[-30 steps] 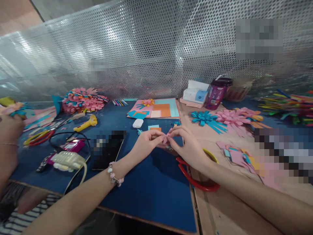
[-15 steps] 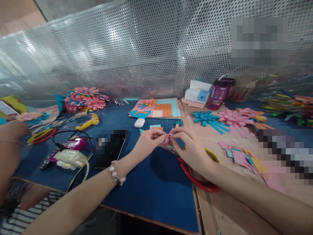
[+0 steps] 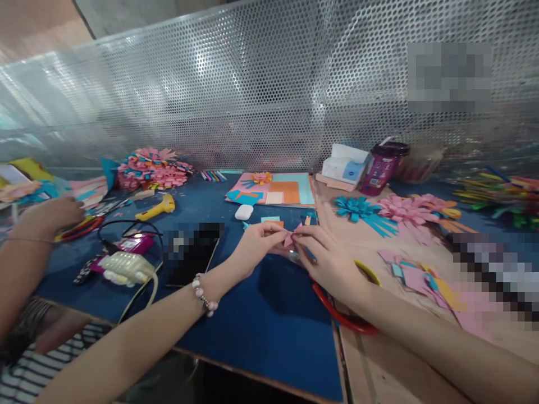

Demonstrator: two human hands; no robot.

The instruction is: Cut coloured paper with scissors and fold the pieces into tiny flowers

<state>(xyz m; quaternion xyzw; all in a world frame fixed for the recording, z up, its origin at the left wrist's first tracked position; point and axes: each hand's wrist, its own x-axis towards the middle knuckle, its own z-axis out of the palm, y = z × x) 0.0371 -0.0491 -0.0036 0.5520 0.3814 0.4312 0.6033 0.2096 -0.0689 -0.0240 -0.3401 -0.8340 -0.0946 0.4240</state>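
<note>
A small pink folded paper piece [image 3: 288, 239] is pinched between both of my hands above the blue mat [image 3: 261, 314]. My left hand [image 3: 257, 247], with a bead bracelet on its wrist, closes thumb and fingers on the piece's left side. My right hand [image 3: 326, 259] closes on its right side. Under my right wrist lie scissors with red and yellow handles [image 3: 345, 317].
Another person's hand [image 3: 53, 216] reaches over paper scraps at the far left. A phone [image 3: 191, 252], a glue gun [image 3: 156, 209], a white case [image 3: 243, 211], coloured paper sheets [image 3: 280, 189], paper flowers [image 3: 154, 167], a tissue box [image 3: 346, 166] and a purple jar [image 3: 383, 167] lie about. A perforated metal screen stands behind.
My hands have sunk slightly and stay pinched on the pink piece. The other person's hand has moved right, over the scraps. The view has shifted a little.
</note>
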